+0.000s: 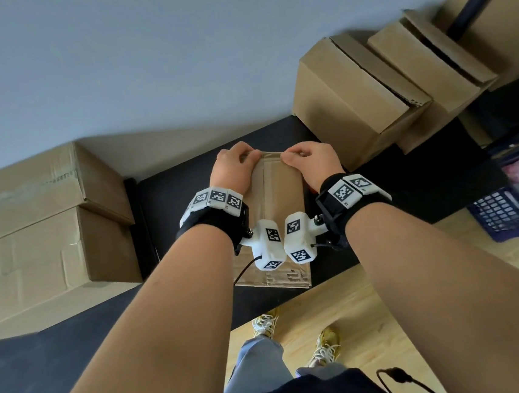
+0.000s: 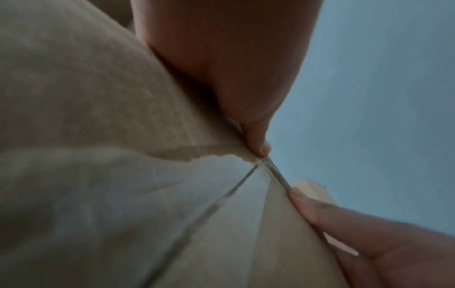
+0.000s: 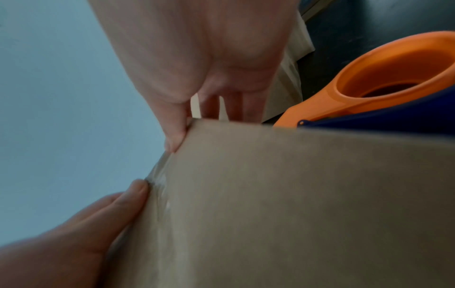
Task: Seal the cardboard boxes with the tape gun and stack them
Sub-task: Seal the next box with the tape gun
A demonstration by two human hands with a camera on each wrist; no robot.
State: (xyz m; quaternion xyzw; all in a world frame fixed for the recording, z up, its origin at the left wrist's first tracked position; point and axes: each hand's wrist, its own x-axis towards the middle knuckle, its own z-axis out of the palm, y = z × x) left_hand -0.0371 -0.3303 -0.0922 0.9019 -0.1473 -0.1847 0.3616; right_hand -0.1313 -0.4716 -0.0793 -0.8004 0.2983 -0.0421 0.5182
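Note:
A small cardboard box lies on the black table right in front of me. A strip of clear tape runs along its top seam to the far edge. My left hand and right hand both grip that far edge, thumbs on top and fingers curled down behind it. The left wrist view shows both thumb tips pressing the tape at the box edge. The orange and blue tape gun lies on the table just right of the box, held by neither hand.
Two large cardboard boxes are stacked at the left. More boxes, some with flaps loose, stand at the back right. A blue crate sits at the right on the wooden floor. A grey wall is behind the table.

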